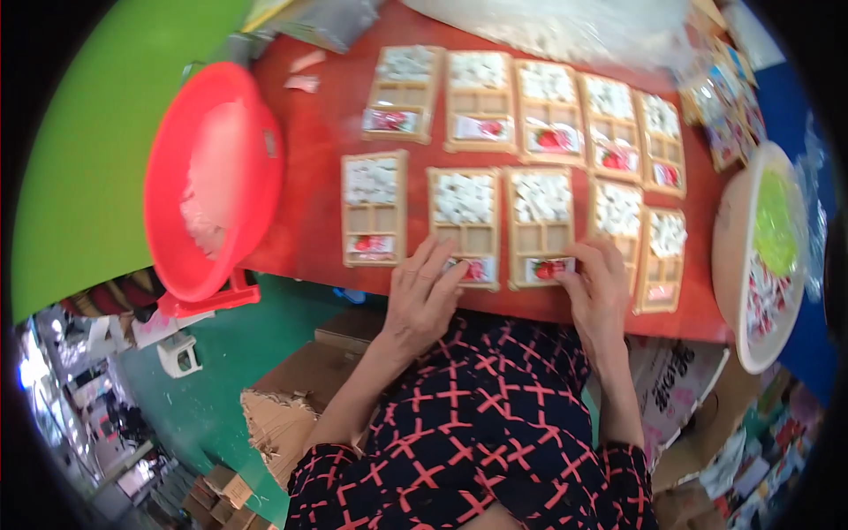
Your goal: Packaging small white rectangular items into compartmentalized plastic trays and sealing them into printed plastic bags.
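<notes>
Shallow wooden trays stand in two rows, each with a large far compartment of small white pieces and smaller divisions below. My left hand [422,291] is at the near end of one tray [431,203], its thumb and fingers closed around the left end of a small red-and-white strawberry packet [479,270]. In the tray to its right [512,234], my right hand [601,287] pinches the right end of a similar packet [544,269]. Both packets lie in the trays' near compartments. My fingertips partly cover the packets' ends.
A red plastic basin [163,203] leans at the table's left edge. On the right, a cream basin [729,265] holds a green item and many small red-and-white packets. Clear plastic sheeting [565,31] lies along the far side of the red table [309,203]. Cardboard boxes [296,380] sit below.
</notes>
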Motion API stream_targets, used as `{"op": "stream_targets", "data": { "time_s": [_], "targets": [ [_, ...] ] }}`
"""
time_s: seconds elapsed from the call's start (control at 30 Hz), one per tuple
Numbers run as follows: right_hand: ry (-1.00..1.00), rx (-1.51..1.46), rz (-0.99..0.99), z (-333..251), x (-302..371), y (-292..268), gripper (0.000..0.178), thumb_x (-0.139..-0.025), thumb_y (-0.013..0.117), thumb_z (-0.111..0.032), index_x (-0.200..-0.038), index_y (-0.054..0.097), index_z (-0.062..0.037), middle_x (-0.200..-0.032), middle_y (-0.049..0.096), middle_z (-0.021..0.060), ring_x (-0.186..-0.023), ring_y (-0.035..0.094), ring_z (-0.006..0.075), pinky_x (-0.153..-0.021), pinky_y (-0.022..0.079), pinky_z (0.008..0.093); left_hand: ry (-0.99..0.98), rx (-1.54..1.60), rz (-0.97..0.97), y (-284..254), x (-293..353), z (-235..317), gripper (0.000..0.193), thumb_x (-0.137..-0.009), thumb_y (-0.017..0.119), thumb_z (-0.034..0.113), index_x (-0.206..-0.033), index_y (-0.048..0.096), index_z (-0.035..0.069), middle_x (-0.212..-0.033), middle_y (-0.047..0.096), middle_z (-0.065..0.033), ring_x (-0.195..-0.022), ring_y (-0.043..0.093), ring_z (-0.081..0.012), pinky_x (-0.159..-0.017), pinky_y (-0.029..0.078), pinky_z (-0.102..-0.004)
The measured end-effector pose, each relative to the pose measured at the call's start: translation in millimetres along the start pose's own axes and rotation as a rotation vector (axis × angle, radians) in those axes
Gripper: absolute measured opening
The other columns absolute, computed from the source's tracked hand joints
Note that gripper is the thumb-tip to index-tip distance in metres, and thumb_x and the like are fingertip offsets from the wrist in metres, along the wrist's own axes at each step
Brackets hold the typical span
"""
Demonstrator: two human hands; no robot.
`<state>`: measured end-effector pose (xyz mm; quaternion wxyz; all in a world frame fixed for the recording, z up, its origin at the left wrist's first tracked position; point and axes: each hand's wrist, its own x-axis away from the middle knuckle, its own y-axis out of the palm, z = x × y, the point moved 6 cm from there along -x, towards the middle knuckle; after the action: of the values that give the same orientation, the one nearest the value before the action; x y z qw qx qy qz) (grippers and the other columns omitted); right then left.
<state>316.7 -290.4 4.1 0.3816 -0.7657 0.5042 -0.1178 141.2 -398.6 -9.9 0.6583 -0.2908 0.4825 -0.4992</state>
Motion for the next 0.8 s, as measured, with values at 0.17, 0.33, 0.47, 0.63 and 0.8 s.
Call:
{"op": "stream_targets", "data": {
  "time_s": [0.17, 0.33, 0.47, 0.63, 0.8],
  "targets": [
    [0.057, -0.101, 0.051, 8.2, 9.0, -19.7, 0.018, -0.067, 0.061, 0.007, -0.082, 0.056, -0.0005, -0.09, 0.052, 0.01, -0.07, 0.051, 0.0171, -0.061, 0.042, 0.026, -0.135, -0.148, 0.127, -29.3, -81.9, -55.7, 0.044, -0.079, 0.054, 0.015, -0.119, 0.044, 0.0, -0.128, 0.036, -0.0217, -0.119, 0.035, -0.0365, -0.09, 0.034, -0.0458],
    [-0.022, 0.123, 0.231, 3.3, 11.7, -83.3, 0.014, -0.065, 0.06, 0.008, -0.075, 0.057, -0.0013, -0.079, 0.057, 0.0103, -0.073, 0.053, 0.0209, -0.065, 0.044, 0.0264, -0.154, -0.358, -0.305, 20.6, -122.3, -97.9, 0.038, -0.081, 0.048, 0.026, -0.112, 0.046, 0.002, -0.121, 0.041, -0.021, -0.114, 0.039, -0.0346, -0.089, 0.035, -0.0449],
    [0.162, 0.516, 0.59, 35.1, 33.9, -199.8, 0.011, -0.069, 0.057, 0.006, -0.078, 0.057, -0.0008, -0.076, 0.058, 0.0119, -0.067, 0.057, 0.0234, -0.062, 0.045, 0.0281, -0.379, -0.257, -0.378, 14.1, -117.7, -103.5, 0.046, -0.082, 0.048, 0.025, -0.117, 0.038, -0.003, -0.12, 0.04, -0.0217, -0.112, 0.039, -0.036, -0.09, 0.033, -0.0461],
    [0.576, 0.728, 0.217, 133.2, 41.6, -265.6, 0.042, -0.067, 0.066, -0.015, -0.105, 0.052, -0.0035, -0.088, 0.058, 0.0151, -0.081, 0.056, 0.0314, -0.073, 0.043, 0.0341, -0.39, -0.427, -0.372, 16.7, -111.4, -106.5, 0.056, -0.09, 0.037, 0.033, -0.132, 0.021, 0.0, -0.14, 0.016, -0.0185, -0.13, 0.013, -0.033, -0.102, 0.016, -0.0495],
    [0.58, 0.578, 0.039, 173.5, 21.6, -252.2, 0.053, -0.062, 0.068, -0.017, -0.111, 0.049, -0.0055, -0.093, 0.057, 0.017, -0.089, 0.053, 0.0311, -0.079, 0.04, 0.0358, -0.048, 0.189, -0.163, 10.4, -177.0, 33.8, 0.034, -0.086, 0.046, 0.012, -0.118, 0.045, 0.0, -0.123, 0.043, -0.0187, -0.119, 0.036, -0.032, -0.099, 0.028, -0.0372]
  ]
}}
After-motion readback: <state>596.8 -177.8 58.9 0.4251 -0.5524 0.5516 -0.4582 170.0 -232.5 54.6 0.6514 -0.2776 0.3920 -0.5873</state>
